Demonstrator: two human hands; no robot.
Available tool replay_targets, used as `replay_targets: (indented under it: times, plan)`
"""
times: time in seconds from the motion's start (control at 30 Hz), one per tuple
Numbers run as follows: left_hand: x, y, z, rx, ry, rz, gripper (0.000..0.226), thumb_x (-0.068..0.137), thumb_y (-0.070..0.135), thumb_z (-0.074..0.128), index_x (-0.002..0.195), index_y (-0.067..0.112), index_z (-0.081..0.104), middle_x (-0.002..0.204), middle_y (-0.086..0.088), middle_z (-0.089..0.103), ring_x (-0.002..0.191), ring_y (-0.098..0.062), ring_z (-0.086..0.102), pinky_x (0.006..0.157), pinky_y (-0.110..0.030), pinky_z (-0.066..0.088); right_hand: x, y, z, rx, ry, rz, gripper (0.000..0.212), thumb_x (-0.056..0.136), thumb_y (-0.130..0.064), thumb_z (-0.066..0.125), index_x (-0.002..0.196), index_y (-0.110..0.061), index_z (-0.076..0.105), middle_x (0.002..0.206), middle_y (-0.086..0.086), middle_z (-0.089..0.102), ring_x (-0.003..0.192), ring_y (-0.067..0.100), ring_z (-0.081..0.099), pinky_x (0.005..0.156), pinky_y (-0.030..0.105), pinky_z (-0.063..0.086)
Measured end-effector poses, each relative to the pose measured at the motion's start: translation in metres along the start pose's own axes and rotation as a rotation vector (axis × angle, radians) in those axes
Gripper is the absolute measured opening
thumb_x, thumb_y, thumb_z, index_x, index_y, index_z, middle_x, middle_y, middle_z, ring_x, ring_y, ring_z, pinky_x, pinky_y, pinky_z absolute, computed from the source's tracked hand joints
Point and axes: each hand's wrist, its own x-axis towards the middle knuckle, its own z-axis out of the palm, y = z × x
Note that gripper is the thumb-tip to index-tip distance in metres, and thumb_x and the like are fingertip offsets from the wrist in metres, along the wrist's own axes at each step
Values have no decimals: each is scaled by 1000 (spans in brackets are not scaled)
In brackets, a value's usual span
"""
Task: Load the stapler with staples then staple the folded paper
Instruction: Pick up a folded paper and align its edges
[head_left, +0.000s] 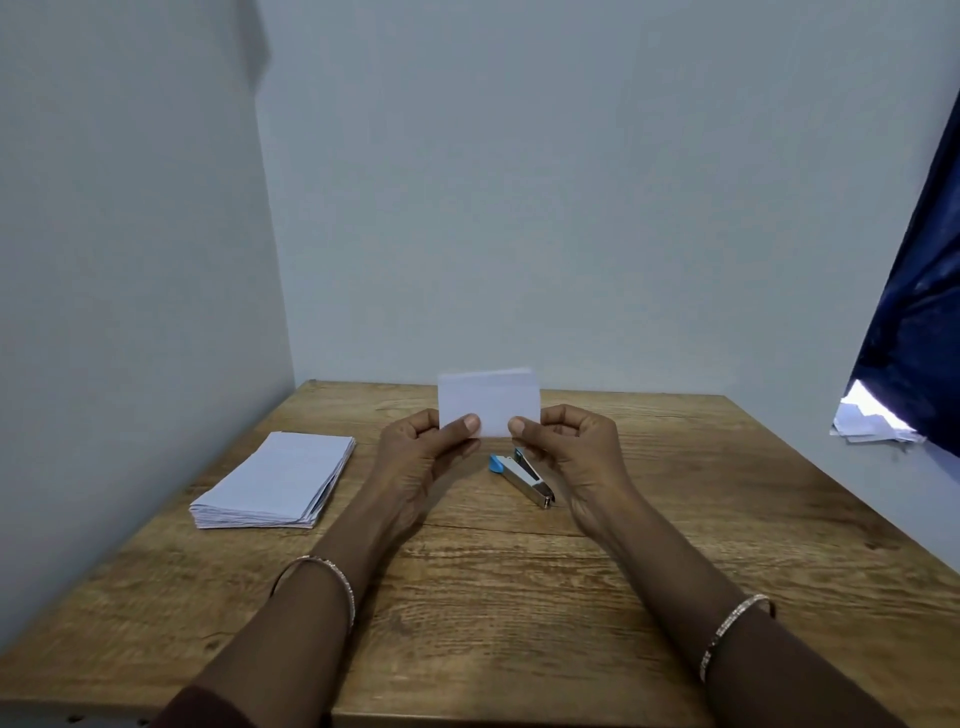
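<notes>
Wooden counter (519, 597) holds the stapler (522, 477). Above it, left hand (421, 447) and right hand (571, 447) pinch the folded paper (488, 400) by its lower edge; it looks light and floppy.

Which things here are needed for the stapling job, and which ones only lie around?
For the job: folded paper, pinched by the left hand and the right hand; stapler, lying on the table.
Lying about: stack of paper at the left; dark blue cloth and loose papers at the right.

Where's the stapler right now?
The stapler lies on the wooden table near the middle of the head view, below the held folded paper, just left of the right hand.
</notes>
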Motion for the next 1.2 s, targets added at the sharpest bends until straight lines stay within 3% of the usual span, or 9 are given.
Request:
replay_targets:
  times: [0.27,0.43,0.57,0.67,0.93,1.2]
  plan:
    - [-1,-1,1,-30,33,-16,44,74,-6,81,112,0,61,104,-22,77,92,-34,77,67,-28,63,0,-2,2,-39,68,-4,55,65,-12,95,112,-14,66,81,18,79,69,25,76,62,32,58]
    - [3,-2,-1,-19,-1,-27,54,73,1,85,120,9,58,102,-16,79,96,-34,76,70,-30,62,-3,-1,0,-35,30,13,36,71,-13,92,102,-5,75,91,19,80,84,36,78,77,42,62]
    - [4,-5,-3,52,-53,-13,43,78,9,82,118,2,68,107,-13,79,97,-26,76,71,-24,61,-5,-2,0,-62,31,24,22,73,-16,90,91,-9,79,87,16,81,74,26,77,68,34,60]
    - [4,-6,-4,79,-38,-14,35,78,11,82,111,3,73,107,-13,79,96,-24,77,70,-23,61,-5,-1,0,-77,26,22,14,76,-21,89,84,-12,82,85,16,81,69,21,73,69,34,60]
    - [2,-5,-2,99,-14,-27,35,80,8,81,114,5,72,106,-9,79,96,-24,77,71,-24,61,-5,-1,-1,-88,39,17,17,75,-24,89,80,-10,81,73,10,78,57,11,66,61,25,57]
    - [2,-5,0,94,-4,-35,35,79,7,81,113,6,72,103,-8,80,93,-23,77,67,-23,61,-4,0,-3,-97,52,8,20,75,-26,90,76,-8,80,72,12,78,60,14,70,59,24,57]
